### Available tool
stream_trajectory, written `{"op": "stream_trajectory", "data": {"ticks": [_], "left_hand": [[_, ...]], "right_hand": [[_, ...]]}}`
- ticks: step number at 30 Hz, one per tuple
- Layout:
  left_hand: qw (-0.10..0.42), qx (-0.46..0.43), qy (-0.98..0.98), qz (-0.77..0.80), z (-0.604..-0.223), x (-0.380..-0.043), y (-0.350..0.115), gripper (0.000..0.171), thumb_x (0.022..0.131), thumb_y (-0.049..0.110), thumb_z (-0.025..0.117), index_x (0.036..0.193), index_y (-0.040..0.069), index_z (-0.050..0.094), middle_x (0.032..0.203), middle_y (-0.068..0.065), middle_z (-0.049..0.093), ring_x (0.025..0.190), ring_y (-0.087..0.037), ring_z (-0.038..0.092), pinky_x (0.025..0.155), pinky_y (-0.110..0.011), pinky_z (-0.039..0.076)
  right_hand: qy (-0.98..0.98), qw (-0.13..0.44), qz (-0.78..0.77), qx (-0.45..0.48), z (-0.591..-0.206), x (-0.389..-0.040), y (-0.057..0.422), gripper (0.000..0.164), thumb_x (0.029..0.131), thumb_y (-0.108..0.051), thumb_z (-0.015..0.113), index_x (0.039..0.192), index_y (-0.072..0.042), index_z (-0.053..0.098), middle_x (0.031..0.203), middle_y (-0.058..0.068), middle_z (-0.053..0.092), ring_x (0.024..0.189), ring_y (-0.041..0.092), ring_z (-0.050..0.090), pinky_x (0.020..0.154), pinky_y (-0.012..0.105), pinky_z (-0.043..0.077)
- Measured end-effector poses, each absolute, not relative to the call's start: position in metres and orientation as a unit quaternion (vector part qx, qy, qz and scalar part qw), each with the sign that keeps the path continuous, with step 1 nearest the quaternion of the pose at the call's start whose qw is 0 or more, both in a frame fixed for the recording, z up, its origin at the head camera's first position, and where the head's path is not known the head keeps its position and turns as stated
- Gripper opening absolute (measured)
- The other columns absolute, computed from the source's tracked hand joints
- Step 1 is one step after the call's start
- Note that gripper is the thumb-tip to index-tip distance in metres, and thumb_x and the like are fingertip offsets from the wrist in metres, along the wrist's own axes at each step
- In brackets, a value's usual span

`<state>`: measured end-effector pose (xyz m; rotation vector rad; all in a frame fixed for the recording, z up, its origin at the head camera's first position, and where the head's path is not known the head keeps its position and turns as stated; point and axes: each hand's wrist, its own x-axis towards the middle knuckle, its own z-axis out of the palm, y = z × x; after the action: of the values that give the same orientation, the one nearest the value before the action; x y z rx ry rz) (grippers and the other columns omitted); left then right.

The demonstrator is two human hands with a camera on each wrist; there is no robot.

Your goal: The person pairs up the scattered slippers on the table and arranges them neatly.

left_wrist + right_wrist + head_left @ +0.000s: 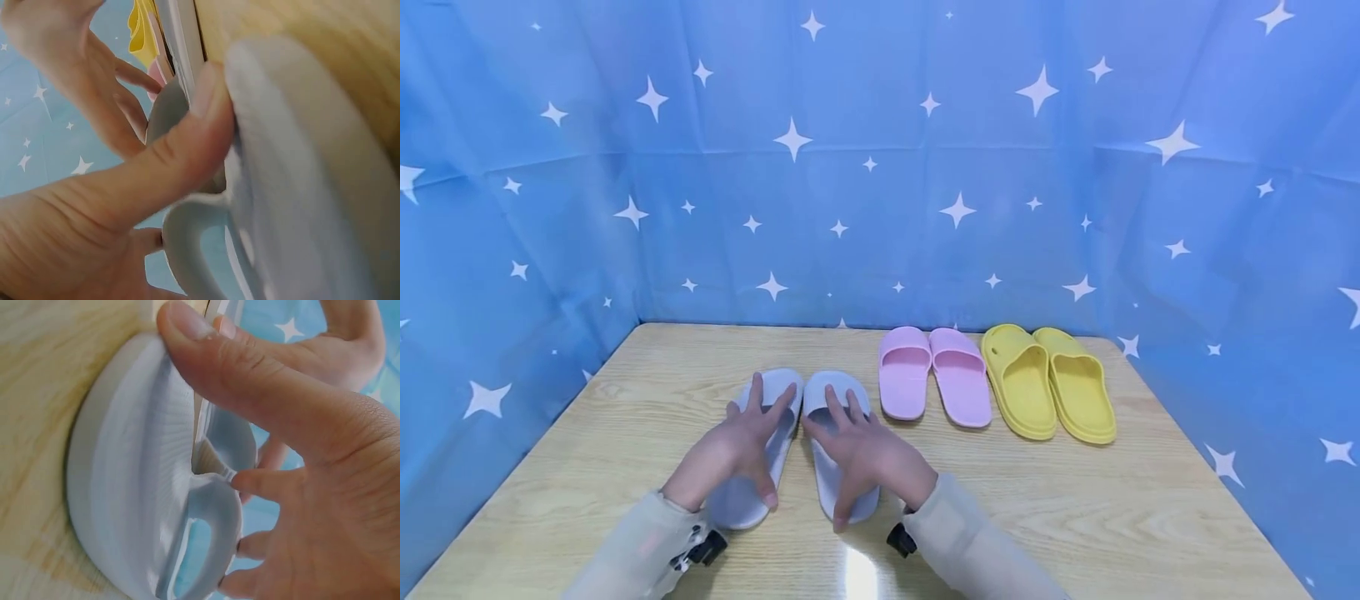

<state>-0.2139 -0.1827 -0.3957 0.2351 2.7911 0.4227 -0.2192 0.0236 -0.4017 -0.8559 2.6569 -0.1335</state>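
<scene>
A pair of grey slippers lies side by side near the middle of the table, open toes to the back. Over the left grey slipper [737, 505] my left hand [739, 443] is spread, its fingers at the strap and the thumb towards the heel. My right hand [871, 452] spreads the same way across the right grey slipper [828, 482]. In the left wrist view, the thumb touches the rim of a slipper [281, 169]. The right wrist view has fingertips against the strap [215, 506], with the thumb near the heel end. Both hands partly cover the slippers.
To the right at the back stand pink slippers [904, 387] in a pair, then yellow clogs [1026, 396] close beside them. The wooden table [1075, 517] ends at a blue star-printed curtain [880, 192] at the back and sides.
</scene>
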Motion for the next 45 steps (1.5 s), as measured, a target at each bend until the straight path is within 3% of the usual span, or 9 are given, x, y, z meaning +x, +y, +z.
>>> {"op": "stream_trajectory", "data": {"ticks": [8, 13, 18, 22, 28, 35, 45], "left_hand": [[0.164, 0.078, 0.975, 0.129, -0.392, -0.211, -0.182, 0.155, 0.047, 0.032, 0.105, 0.168, 0.022, 0.009, 0.166, -0.039, -0.01, 0.132, -0.076, 0.033, 0.09, -0.075, 0.05], [0.157, 0.084, 0.976, 0.124, -0.392, -0.21, -0.178, 0.152, 0.048, 0.035, 0.105, 0.166, 0.013, 0.011, 0.164, -0.043, -0.003, 0.127, -0.072, 0.042, 0.095, -0.073, 0.05], [0.179, 0.077, 0.973, 0.127, -0.392, -0.207, -0.178, 0.156, 0.049, 0.034, 0.105, 0.167, 0.011, 0.005, 0.164, -0.043, -0.008, 0.124, -0.063, 0.053, 0.094, -0.068, 0.053], [0.206, 0.079, 0.967, 0.124, -0.392, -0.203, -0.18, 0.166, 0.044, 0.032, 0.106, 0.167, 0.016, -0.003, 0.165, -0.039, -0.016, 0.127, -0.059, 0.053, 0.09, -0.064, 0.056], [0.213, 0.081, 0.967, 0.119, -0.393, -0.2, -0.179, 0.17, 0.041, 0.03, 0.106, 0.167, 0.02, -0.007, 0.166, -0.037, -0.018, 0.134, -0.063, 0.045, 0.088, -0.063, 0.056], [0.21, 0.08, 0.968, 0.112, -0.392, -0.204, -0.181, 0.168, 0.044, 0.034, 0.106, 0.167, 0.02, -0.008, 0.166, -0.036, -0.017, 0.129, -0.058, 0.053, 0.092, -0.063, 0.055], [0.203, 0.086, 0.968, 0.118, -0.392, -0.207, -0.187, 0.167, 0.045, 0.038, 0.106, 0.167, 0.022, -0.006, 0.167, -0.036, -0.012, 0.129, -0.057, 0.053, 0.094, -0.062, 0.054]], "right_hand": [[0.933, 0.15, -0.044, -0.323, -0.401, -0.22, 0.025, 0.132, 0.059, -0.053, 0.098, 0.166, -0.035, 0.022, 0.175, 0.011, -0.012, 0.161, 0.04, -0.003, 0.126, 0.064, 0.021], [0.937, 0.136, -0.013, -0.323, -0.399, -0.219, 0.024, 0.129, 0.059, -0.054, 0.098, 0.164, -0.036, 0.026, 0.176, 0.005, -0.009, 0.162, 0.037, -0.001, 0.125, 0.065, 0.023], [0.933, 0.138, -0.013, -0.332, -0.4, -0.22, 0.024, 0.126, 0.061, -0.053, 0.097, 0.164, -0.037, 0.027, 0.176, 0.003, -0.009, 0.162, 0.039, 0.0, 0.124, 0.066, 0.026], [0.931, 0.149, -0.023, -0.333, -0.401, -0.22, 0.025, 0.124, 0.062, -0.051, 0.097, 0.163, -0.038, 0.027, 0.176, 0.005, -0.011, 0.162, 0.039, -0.002, 0.122, 0.067, 0.029], [0.928, 0.167, -0.032, -0.332, -0.4, -0.219, 0.027, 0.127, 0.061, -0.047, 0.099, 0.164, -0.039, 0.025, 0.175, 0.004, -0.015, 0.161, 0.039, -0.007, 0.121, 0.067, 0.031], [0.923, 0.165, -0.037, -0.345, -0.4, -0.221, 0.029, 0.131, 0.063, -0.047, 0.098, 0.166, -0.035, 0.019, 0.175, 0.008, -0.015, 0.161, 0.04, -0.007, 0.12, 0.065, 0.033], [0.924, 0.146, -0.05, -0.35, -0.405, -0.228, 0.03, 0.128, 0.063, -0.051, 0.097, 0.165, -0.033, 0.023, 0.176, 0.006, -0.01, 0.162, 0.04, -0.004, 0.123, 0.071, 0.019]]}}
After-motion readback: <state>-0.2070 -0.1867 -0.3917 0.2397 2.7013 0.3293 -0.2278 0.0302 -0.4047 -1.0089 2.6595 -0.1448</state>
